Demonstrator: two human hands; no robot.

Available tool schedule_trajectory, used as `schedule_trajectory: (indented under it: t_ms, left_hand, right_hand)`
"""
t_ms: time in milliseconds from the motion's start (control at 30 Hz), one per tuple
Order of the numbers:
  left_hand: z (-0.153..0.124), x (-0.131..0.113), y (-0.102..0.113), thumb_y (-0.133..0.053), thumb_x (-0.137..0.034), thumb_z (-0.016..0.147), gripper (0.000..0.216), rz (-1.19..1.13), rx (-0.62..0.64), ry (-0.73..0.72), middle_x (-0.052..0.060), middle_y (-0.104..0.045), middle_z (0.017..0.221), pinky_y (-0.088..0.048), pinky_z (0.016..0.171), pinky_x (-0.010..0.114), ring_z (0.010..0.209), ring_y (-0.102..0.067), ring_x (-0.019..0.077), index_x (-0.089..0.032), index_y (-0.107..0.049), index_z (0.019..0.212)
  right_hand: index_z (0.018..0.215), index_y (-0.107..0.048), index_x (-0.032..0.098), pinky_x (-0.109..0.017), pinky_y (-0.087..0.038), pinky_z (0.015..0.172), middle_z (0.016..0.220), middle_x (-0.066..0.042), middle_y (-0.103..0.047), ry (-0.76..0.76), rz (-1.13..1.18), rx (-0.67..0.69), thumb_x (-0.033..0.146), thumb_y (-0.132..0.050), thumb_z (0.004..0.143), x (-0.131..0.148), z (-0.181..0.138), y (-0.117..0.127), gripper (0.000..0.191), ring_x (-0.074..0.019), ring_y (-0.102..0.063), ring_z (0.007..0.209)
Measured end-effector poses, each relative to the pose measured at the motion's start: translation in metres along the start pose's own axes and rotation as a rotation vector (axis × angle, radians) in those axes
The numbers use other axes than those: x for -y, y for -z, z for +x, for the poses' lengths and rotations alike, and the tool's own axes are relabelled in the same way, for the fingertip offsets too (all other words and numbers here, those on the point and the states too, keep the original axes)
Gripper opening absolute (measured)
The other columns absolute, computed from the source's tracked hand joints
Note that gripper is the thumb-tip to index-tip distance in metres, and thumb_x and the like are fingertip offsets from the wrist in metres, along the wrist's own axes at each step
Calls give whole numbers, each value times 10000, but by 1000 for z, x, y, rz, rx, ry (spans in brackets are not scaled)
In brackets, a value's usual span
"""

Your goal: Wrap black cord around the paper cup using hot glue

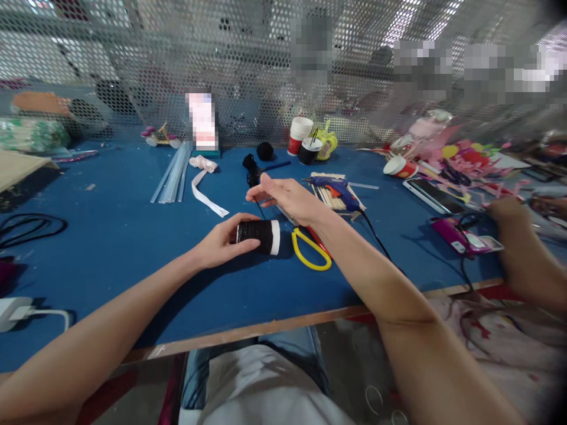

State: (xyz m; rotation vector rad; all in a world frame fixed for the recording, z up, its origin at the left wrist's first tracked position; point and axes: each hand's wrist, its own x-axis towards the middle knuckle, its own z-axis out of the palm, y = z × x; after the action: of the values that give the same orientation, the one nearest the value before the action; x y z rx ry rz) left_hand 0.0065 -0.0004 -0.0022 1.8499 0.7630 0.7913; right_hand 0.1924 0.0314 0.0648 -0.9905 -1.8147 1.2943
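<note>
**Caller:** Head view, looking down on the blue surface. The left hand lies on a black paper cup, which is on its side with the white rim pointing right. Fingers curl over the cup's near end and grip it.

**Partner:** And the right hand?

**Caller:** Up above the surface, just beyond the cup, palm down. Fingers are loosely spread and extended toward the left, wrapped around nothing that can be made out. A thin dark strand runs near the fingertips, but whether it is pinched cannot be told.

**Partner:** What sits under that forearm?

**Caller:** Scissors with a yellow handle, flat on the surface just right of the cup, partly covered by the arm. Beyond them, a blue glue gun rests on a pile of wooden sticks, its black cord trailing toward the near edge.

**Partner:** Farther back?

**Caller:** A black pom-pom near the mesh wall, a stack of paper cups beside a yellow-green teapot figure, clear glue sticks and a pink ribbon to the left.

**Partner:** Anyone else at the surface?

**Caller:** Another person's arm at the far right, next to a phone and a heap of coloured craft scraps.
</note>
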Motion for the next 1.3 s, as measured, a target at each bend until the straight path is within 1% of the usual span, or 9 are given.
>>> schedule_trajectory:
  t_ms: [167,300,433,633,767,900,1000,1167,1300]
  left_hand:
    - [-2,0,-3,-651,-324,731,484,151,-78,-117,62,-501,1014,-474,679,260,810,-539,146,-196,-383,1113]
    - [-2,-2,-1,-654,-313,728,656,218,-68,-181,111,-509,1147,-476,781,319,928,-562,197,-210,-293,1266]
    - [-1,-3,2,-637,-351,739,543,376,-39,-176,112,-547,1159,-439,884,380,1020,-546,244,-193,-446,1223]
    - [0,0,2,-630,-357,742,537,249,-106,-102,91,-555,1104,-487,818,334,962,-565,211,-190,-457,1221]
    - [2,2,2,-652,-338,724,556,78,-150,-34,76,-529,1146,-477,863,354,988,-553,205,-208,-441,1222]
    - [3,4,3,-668,-312,714,570,0,-157,3,60,-533,1120,-481,851,351,943,-564,188,-227,-430,1225]
    - [3,5,3,-680,-302,702,588,-3,-152,2,52,-538,1101,-479,858,354,943,-564,186,-230,-426,1227]
    - [2,6,1,-692,-291,689,607,34,-156,-8,68,-524,1160,-467,890,371,973,-559,192,-223,-427,1231]
    - [2,6,0,-698,-271,686,605,-15,-134,-3,78,-513,1176,-485,865,355,970,-563,186,-220,-430,1225]
  right_hand:
    - [788,-665,158,-234,-464,747,885,-62,-669,-12,-18,26,598,-384,823,-6,19,-9,523,-127,-592,862]
    - [748,-661,142,-231,-477,676,842,-81,-674,-120,-49,71,632,-383,802,-22,28,-13,566,-131,-601,773]
    - [755,-641,132,-231,-482,603,804,-98,-677,-237,-153,75,609,-411,805,-23,21,-7,532,-132,-608,689]
    - [773,-608,130,-215,-388,424,605,-50,-611,-136,-524,-352,457,-418,865,4,-11,48,390,-88,-512,439]
    - [794,-628,132,-257,-435,562,704,-71,-646,-112,-871,-708,320,-457,836,-3,-34,105,258,-139,-583,594]
    - [800,-661,115,-306,-429,634,796,-121,-669,-466,-1283,-483,238,-565,700,-29,-47,132,186,-236,-614,751]
    - [815,-666,80,-320,-432,644,828,-172,-663,-561,-1356,-377,253,-528,713,-44,-50,130,244,-262,-615,782]
    - [924,-629,47,-349,-443,717,918,-199,-646,-485,-1246,-536,231,-495,733,-57,-53,126,297,-282,-612,858]
    - [1093,-537,64,-354,-452,738,977,-172,-637,-387,-1023,-816,257,-590,686,-55,-59,125,454,-270,-607,879]
